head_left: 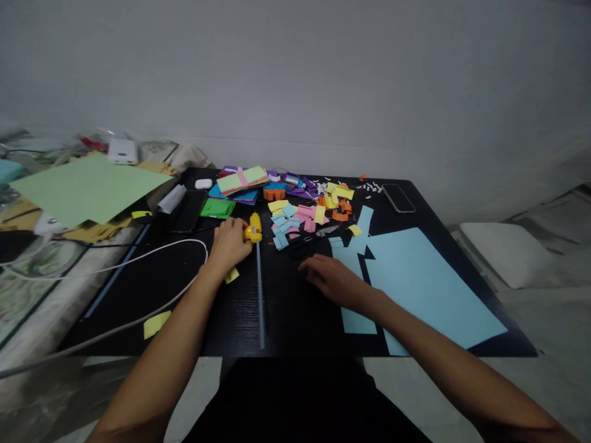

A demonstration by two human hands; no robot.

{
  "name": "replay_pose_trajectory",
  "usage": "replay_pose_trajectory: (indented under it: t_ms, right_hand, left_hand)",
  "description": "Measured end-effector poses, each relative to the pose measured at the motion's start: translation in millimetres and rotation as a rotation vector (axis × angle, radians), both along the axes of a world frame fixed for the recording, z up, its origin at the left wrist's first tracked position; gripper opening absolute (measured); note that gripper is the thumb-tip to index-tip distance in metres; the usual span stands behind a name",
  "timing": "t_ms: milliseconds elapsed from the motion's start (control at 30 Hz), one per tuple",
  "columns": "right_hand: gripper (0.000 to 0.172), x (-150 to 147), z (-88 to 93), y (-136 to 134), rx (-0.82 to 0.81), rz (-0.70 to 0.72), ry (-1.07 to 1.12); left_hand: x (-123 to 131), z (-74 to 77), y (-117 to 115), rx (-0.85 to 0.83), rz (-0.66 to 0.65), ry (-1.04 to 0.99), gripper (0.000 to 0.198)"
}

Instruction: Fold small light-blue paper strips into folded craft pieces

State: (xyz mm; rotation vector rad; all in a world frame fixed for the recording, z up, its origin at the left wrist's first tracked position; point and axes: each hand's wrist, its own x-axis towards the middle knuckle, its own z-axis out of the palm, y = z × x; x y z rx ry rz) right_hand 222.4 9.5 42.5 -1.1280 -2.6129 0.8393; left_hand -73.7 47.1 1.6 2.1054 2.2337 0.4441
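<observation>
My left hand (229, 246) is closed on the handle of a small yellow hot glue gun (254, 228) lying on the black table. A long translucent glue stick (260, 295) runs from the gun's back end toward me. My right hand (330, 275) hovers over or rests on the table, fingers loosely bent and holding nothing visible. Just beyond it lie dark-handled scissors (318, 234). Its wrist passes over light blue paper sheets (425, 277). Folded blue paper pieces (282, 231) and pink ones (307, 215) are heaped beyond the scissors.
Green paper slips (218, 208), a bundled paper stack (242, 180) and a dark phone (189, 210) lie at the back left. Another phone (398, 198) is at the back right. A white cable (152, 309) loops across the left side, near a yellow paper piece (157, 324).
</observation>
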Motion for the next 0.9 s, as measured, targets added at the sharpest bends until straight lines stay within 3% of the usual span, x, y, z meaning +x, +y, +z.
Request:
replay_pose_trajectory:
  t_ms: [133, 300, 433, 633, 800, 900]
  right_hand:
    - [0.023, 1.2, 2.0, 34.1, 0.183, -0.092, 0.183]
    - [0.033, -15.6, 4.3, 67.3, 0.356, -0.166, 0.146]
    - [0.032, -51.5, -1.9, 71.0, 0.376, -0.013, -0.029]
    - [0.053, -107.3, -25.3, 76.8, 0.459, 0.12, -0.234]
    - [0.063, -117.5, -36.4, 75.9, 0.423, 0.099, -0.307]
    - [0.063, -113.1, -34.8, 70.1, 0.418, 0.105, -0.304]
  left_hand:
    - [-11.4, -2.5, 4.3, -0.028, -0.015, -0.037, 0.027]
    - [-20.3, -4.8, 6.3, 0.019, 0.028, -0.123, 0.029]
    - [-16.8, -1.4, 5.0, 0.069, 0.056, -0.213, 0.027]
    - [-16.5, 5.3, 6.2, 0.347, 0.217, -0.457, 0.026]
    - [-20.6, 3.9, 8.5, 0.502, 0.349, -0.674, 0.031]
    - [-21.3, -0.6, 10.9, 0.512, 0.374, -0.757, 0.029]
